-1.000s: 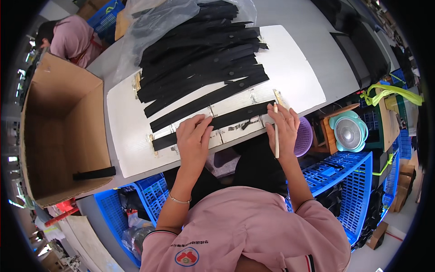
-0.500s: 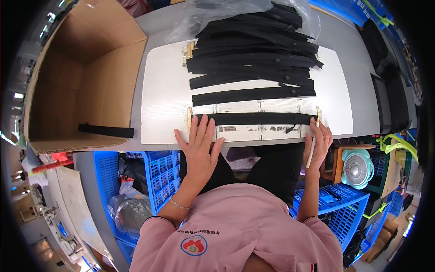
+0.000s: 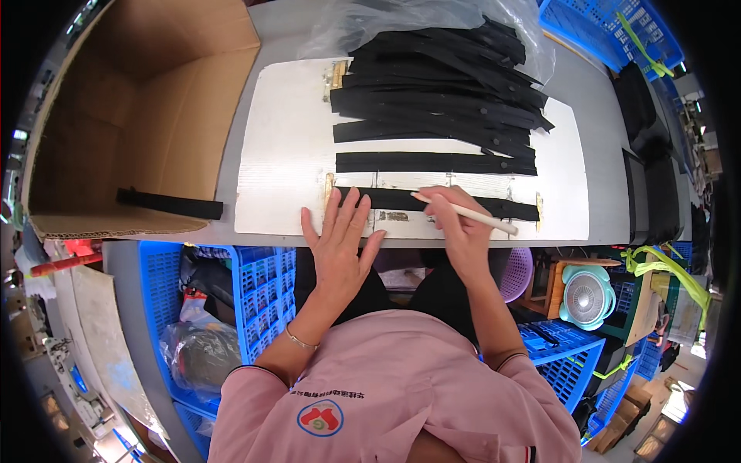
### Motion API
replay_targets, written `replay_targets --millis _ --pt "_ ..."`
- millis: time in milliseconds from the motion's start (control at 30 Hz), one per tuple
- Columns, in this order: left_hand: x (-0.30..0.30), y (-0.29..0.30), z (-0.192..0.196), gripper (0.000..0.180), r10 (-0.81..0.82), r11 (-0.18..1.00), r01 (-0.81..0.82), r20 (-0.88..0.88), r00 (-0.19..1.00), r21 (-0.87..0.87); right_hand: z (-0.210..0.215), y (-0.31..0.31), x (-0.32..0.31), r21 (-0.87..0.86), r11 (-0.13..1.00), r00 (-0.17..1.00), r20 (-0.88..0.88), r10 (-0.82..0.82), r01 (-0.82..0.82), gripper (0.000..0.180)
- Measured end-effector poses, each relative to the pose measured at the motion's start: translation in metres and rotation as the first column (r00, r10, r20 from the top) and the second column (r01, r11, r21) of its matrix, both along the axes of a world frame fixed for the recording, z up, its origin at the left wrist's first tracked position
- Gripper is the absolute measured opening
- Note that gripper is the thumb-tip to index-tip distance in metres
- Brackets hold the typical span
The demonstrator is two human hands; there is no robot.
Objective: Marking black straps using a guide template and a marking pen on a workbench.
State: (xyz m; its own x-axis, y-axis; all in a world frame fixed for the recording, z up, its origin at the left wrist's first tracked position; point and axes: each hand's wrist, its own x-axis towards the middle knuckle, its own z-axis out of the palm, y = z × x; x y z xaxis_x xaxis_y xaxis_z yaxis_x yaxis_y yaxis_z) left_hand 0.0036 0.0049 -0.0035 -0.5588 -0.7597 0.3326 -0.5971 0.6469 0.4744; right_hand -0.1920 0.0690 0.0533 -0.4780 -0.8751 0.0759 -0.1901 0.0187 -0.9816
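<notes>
A black fabric strip (image 3: 394,199) lies straight across the near part of a white board (image 3: 270,154), between yellowish tape pieces at either end. My left hand (image 3: 338,245) rests flat with fingers spread, its fingertips on the strip's left end. In my right hand (image 3: 465,241) is a pale marking pencil (image 3: 494,224), gripped between thumb and fingers. Its tip meets the strip near the middle. Farther up, another black strip (image 3: 432,163) lies parallel, and beyond it is an overlapping pile of black strips (image 3: 440,69). Several strips carry a small round dark piece near the right.
An open cardboard box (image 3: 224,116) stands at left, a black strip (image 3: 174,204) lying over its near edge. Clear plastic (image 3: 347,27) sits behind the pile. Blue crates (image 3: 262,297), a purple basket (image 3: 519,274) and a turquoise fan (image 3: 588,297) are below the table edge.
My right hand has moved left from the strip's right end to its middle, and the pencil has swung so its tip points left onto the strip. My left hand stays at the left end.
</notes>
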Motion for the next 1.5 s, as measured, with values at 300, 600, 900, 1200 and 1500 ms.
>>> replay_targets --millis 300,600,900,1200,1500 --pt "-0.001 0.000 0.001 0.058 -0.002 1.000 0.003 -0.029 1.000 0.005 -0.041 -0.042 0.028 -0.006 0.999 0.991 -0.125 0.050 -0.051 0.019" --pt "0.000 0.000 0.000 0.057 -0.002 1.000 0.001 -0.050 0.999 -0.017 -0.042 -0.042 0.031 -0.021 0.999 0.989 -0.142 0.032 -0.035 0.019" --pt "0.000 0.000 0.001 0.056 0.001 1.000 -0.001 -0.034 0.999 -0.020 -0.039 -0.036 0.027 0.016 0.998 0.989 -0.138 0.056 -0.054 0.018" --pt "-0.005 0.000 0.002 0.054 -0.005 1.000 0.004 -0.019 1.000 -0.012 -0.037 -0.035 0.023 0.004 0.992 0.976 -0.176 0.128 -0.130 0.020" --pt "-0.001 0.000 0.000 0.055 -0.003 1.000 0.003 0.008 1.000 -0.002 -0.024 -0.006 -0.003 -0.122 0.983 0.989 -0.043 -0.140 0.134 0.025"
